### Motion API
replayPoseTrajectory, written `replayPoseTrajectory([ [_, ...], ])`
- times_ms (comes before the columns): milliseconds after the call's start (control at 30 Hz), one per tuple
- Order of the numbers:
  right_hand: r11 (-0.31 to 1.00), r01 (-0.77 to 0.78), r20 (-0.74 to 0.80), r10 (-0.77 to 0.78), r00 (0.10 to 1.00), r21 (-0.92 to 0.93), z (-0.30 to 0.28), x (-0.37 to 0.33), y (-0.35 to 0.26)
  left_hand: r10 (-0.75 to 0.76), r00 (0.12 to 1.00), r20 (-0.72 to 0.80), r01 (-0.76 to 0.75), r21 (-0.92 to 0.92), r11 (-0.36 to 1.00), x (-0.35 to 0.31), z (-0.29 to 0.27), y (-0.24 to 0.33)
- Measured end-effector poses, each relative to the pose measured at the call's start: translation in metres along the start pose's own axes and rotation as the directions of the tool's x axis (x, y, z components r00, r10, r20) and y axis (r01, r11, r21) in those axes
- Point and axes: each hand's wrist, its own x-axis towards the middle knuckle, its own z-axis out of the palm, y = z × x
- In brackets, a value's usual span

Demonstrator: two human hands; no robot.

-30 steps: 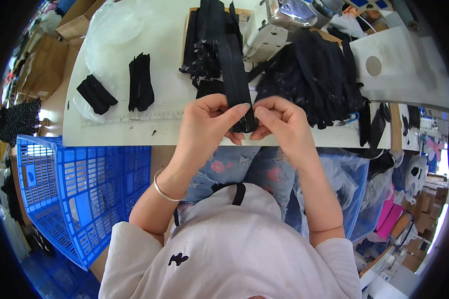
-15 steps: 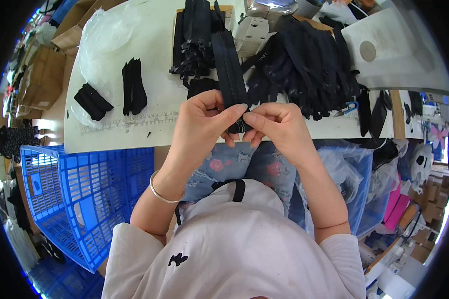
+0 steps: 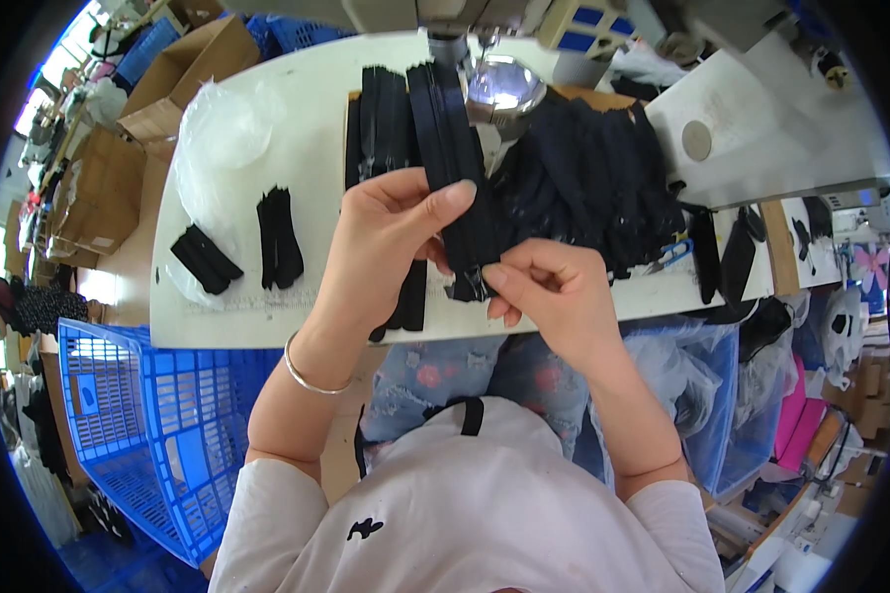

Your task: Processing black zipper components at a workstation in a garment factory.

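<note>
I read this as the handling step at the lower end of a black zipper strip (image 3: 452, 148), which runs from the sewing machine area at the far edge of the white surface (image 3: 247, 306) down toward the body. The left hand (image 3: 386, 247) has its grip closed on the strip, thumb under and fingers (image 3: 445, 198) over, just above its near end. The right hand (image 3: 554, 292) pinches that near end between thumb and forefinger, where a small metal piece glints; I cannot tell whether it is a slider or a stop. Both hands are held above the near edge of the surface, over the lap.

In my judgement the strip is being lined up or its end worked, not yet laid down. What comes next, as I see it, calls for keeping the two sides of the tape flat and even, with the left hand holding tension while the right does the fine work at the tip.

Around the hands: a heap of dark zippers (image 3: 583, 188) lies to the right of the strip, more black strips (image 3: 381, 109) lie just to its left, and two small black bundles (image 3: 279, 237) (image 3: 206, 260) rest well apart to the left, near a clear plastic bag (image 3: 222, 138). A blue crate (image 3: 138, 425) stands on the floor at the left.
</note>
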Motion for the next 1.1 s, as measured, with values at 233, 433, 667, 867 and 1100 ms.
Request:
replayPoseTrajectory([
  [233, 0.998, 0.051, -0.016, -0.052, 0.999, -0.036, -0.004, 0.007, -0.006, -0.078, 0.997, 0.021, 0.08, -0.119, 0.99, 0.013, 0.003, 0.005],
  [433, 0.999, 0.03, -0.013, -0.031, 0.999, -0.029, -0.005, 0.015, -0.006, -0.077, 0.997, -0.003, 0.076, -0.109, 0.991, 0.022, 0.005, 0.008],
  [667, 0.998, 0.066, -0.016, -0.066, 0.998, 0.015, -0.002, 0.021, -0.011, -0.079, 0.996, 0.048, 0.08, -0.013, 0.997, 0.034, -0.004, 0.013],
  [867, 0.996, 0.088, -0.047, -0.088, 0.995, -0.005, 0.001, 0.024, -0.016, -0.078, 0.994, 0.079, 0.081, -0.037, 0.996, 0.036, 0.0, 0.026],
  [1100, 0.994, 0.104, -0.084, -0.105, 0.991, -0.019, 0.004, 0.029, -0.016, -0.082, 0.996, 0.042, 0.084, -0.049, 0.995, 0.042, 0.001, 0.028],
])
